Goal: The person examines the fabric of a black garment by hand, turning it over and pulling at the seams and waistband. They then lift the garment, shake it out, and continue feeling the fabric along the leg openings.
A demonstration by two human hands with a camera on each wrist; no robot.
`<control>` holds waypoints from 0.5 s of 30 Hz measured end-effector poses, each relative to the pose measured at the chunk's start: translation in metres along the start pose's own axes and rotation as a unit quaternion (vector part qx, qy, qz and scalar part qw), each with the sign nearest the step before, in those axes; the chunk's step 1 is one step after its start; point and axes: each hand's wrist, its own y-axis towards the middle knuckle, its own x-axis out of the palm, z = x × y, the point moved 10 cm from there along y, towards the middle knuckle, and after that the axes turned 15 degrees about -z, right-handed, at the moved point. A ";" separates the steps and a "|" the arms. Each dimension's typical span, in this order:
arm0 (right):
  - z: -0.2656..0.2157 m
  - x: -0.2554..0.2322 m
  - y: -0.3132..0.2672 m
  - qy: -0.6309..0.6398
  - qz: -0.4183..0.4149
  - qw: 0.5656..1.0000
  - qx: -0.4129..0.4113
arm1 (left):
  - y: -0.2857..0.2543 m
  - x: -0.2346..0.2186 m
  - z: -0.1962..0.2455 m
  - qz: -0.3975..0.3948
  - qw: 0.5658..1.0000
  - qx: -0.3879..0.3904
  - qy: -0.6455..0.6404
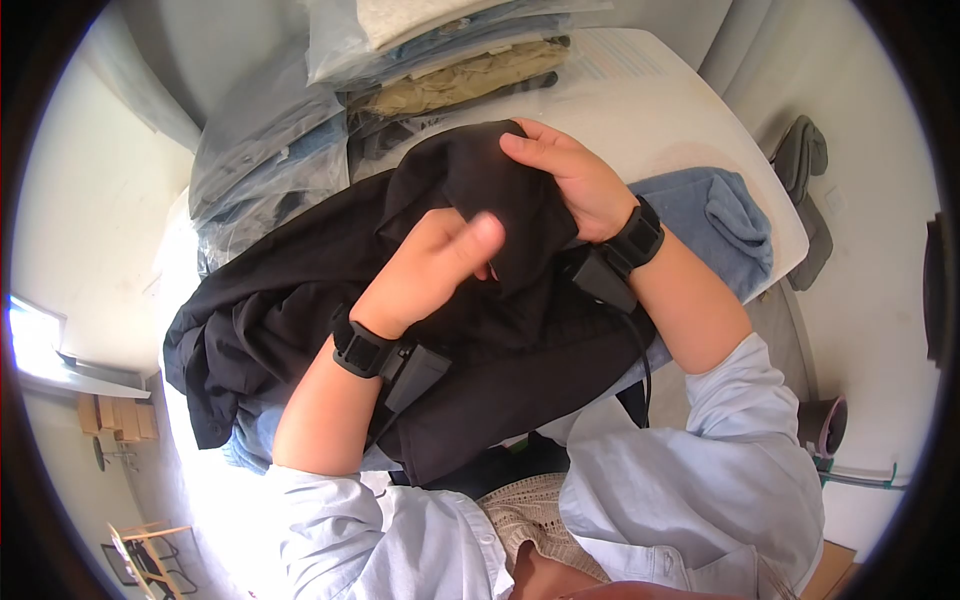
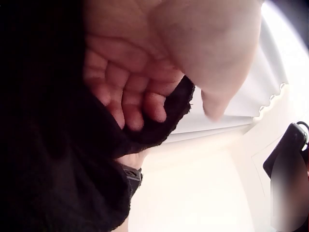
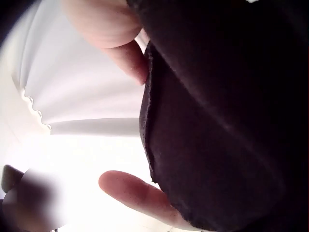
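Note:
A large black garment (image 1: 480, 330) lies bunched across the work surface and the person's lap, with one end raised between both hands. The right hand (image 1: 575, 175) pinches its upper edge, thumb on the near side and fingers behind the cloth. In the right wrist view, that thumb (image 3: 130, 60) meets the garment's raw-looking edge. The left hand (image 1: 430, 265) is at the raised part, its thumb sticking up away from the cloth. Seen from the left wrist, its loosely bent fingers (image 2: 133, 104) lie against the black cloth (image 2: 53, 145), which partly covers them.
Stacks of folded clothes in clear plastic bags (image 1: 270, 150) stand at the back left, a khaki one (image 1: 460, 78) among them. A folded blue garment (image 1: 700, 215) lies right on the white surface (image 1: 650, 90). Grey items (image 1: 805, 190) hang at the right wall.

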 end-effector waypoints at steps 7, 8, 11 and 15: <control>-0.003 0.005 -0.003 0.124 -0.068 0.989 -0.043 | -0.005 -0.024 -0.022 0.136 0.979 -0.039 -0.149; -0.003 0.006 -0.003 0.124 -0.068 0.989 -0.043 | -0.008 -0.028 -0.028 0.162 0.973 -0.064 -0.151; -0.004 0.002 -0.004 0.088 -0.049 0.994 -0.033 | -0.002 -0.023 -0.027 0.111 0.987 -0.096 -0.067; -0.004 -0.019 0.000 0.074 -0.043 0.996 -0.026 | 0.000 -0.021 -0.019 0.112 0.988 -0.075 -0.078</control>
